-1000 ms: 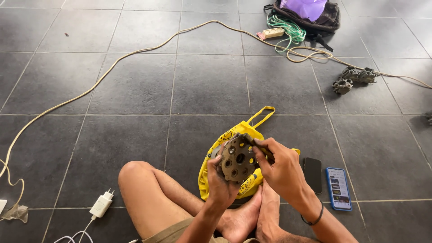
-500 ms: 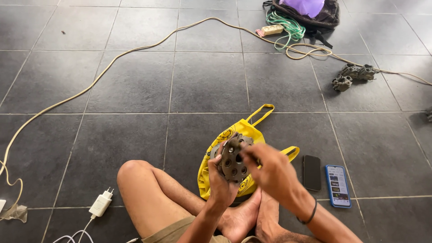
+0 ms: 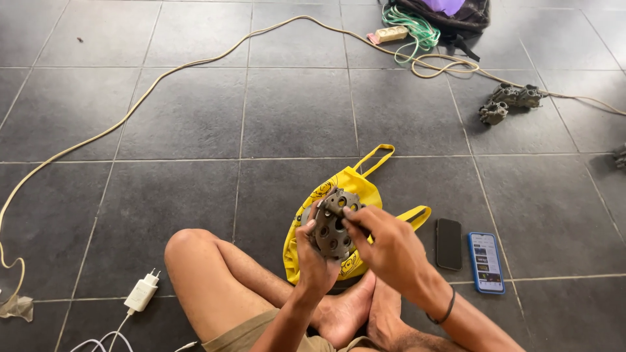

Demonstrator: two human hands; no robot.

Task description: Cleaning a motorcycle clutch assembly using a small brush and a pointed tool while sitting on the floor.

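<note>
Your left hand [image 3: 314, 261] grips the round metal part [image 3: 334, 223] low in the middle so your right hand [image 3: 385, 244] can pinch its top.

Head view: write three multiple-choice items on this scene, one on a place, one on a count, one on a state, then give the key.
1. Where does the yellow bag lie?
A. on the floor tiles under the hands
B. hung on a wall
C. on a chair

2. How many phones lie on the floor to the person's right?
A. one
B. two
C. four

3. How is the round metal part with holes held?
A. lying alone on the floor
B. inside the bag
C. gripped by the left hand, with the right hand touching it

Key: 1 A, the bag spreads on the tiles by the feet. 2 B, a dark phone and a lit phone lie side by side. 3 C, both hands meet on the part above the bag.
</note>
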